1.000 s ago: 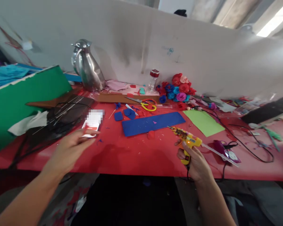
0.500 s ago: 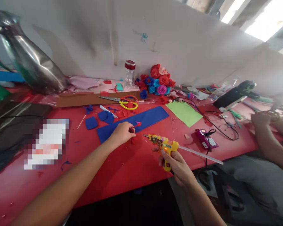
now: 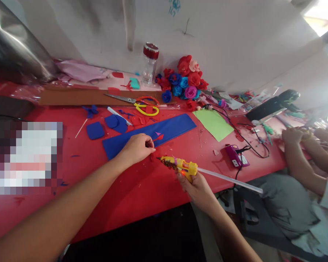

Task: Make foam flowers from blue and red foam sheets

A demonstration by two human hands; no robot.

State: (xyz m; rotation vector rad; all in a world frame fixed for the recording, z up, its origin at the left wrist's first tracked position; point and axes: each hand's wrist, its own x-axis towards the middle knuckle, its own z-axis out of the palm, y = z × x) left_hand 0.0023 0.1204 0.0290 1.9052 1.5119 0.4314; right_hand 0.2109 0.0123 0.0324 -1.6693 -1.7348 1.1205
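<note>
My right hand grips a yellow hot glue gun by its handle, with a long clear glue stick sticking out of its back. The gun's dark tip points left, close to the fingers of my left hand. Thumb and fingers of my left hand are pinched together over the near edge of a blue foam sheet. What they hold is mostly hidden; a bit of red shows by the fingertips. Small red and purple scraps show just past them on the blue sheet.
Scissors with yellow and red handles lie behind, beside blue cut pieces. Paper flowers and a lidded glass jar stand by the wall. A green sheet and purple power box are rightward. Another person's arms rest far right.
The glue gun has tilted and moved left, its tip now nearer my left fingers. My left hand stays pinched near the blue sheet. The view has shifted closer.
</note>
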